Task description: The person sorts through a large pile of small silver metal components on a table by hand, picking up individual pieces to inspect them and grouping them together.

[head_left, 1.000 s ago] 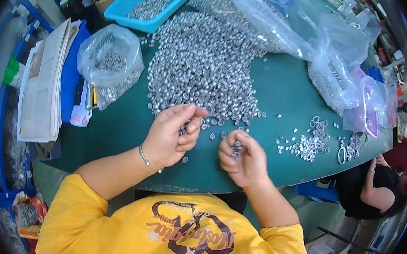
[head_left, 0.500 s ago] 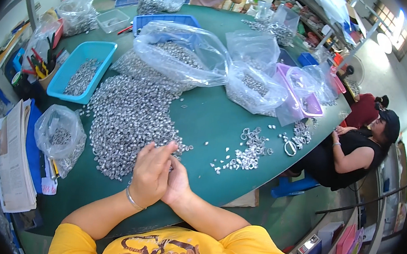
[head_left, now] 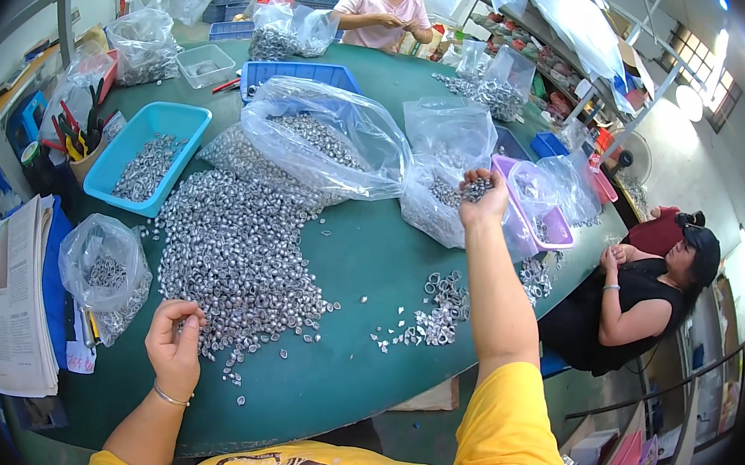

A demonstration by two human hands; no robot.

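My right hand (head_left: pixel 483 202) is stretched out to the far right, cupped closed round a handful of small silver metal pieces (head_left: pixel 477 189). It is above the edge of an open clear plastic bag (head_left: pixel 433 204) that has more such pieces in it. At the near left side of a large pile of silver metal pieces (head_left: pixel 237 246), my left hand (head_left: pixel 175 350) has its fingers curled in toward the thumb. Whatever lies between those fingertips is too small to make out.
Angular silver bits and rings (head_left: pixel 441 315) lie on the green table (head_left: pixel 360 267). Around the pile are a turquoise tray (head_left: pixel 98 172), a large clear bag (head_left: pixel 388 167), a small bag (head_left: pixel 81 281) and a purple tray (head_left: pixel 560 242). One person (head_left: pixel 644 299) sits at right, another (head_left: pixel 383 9) across.
My hands were together at the pile's near edge and are now apart. The right has gone far right with a handful of metal pieces; the left has moved left and nearer.
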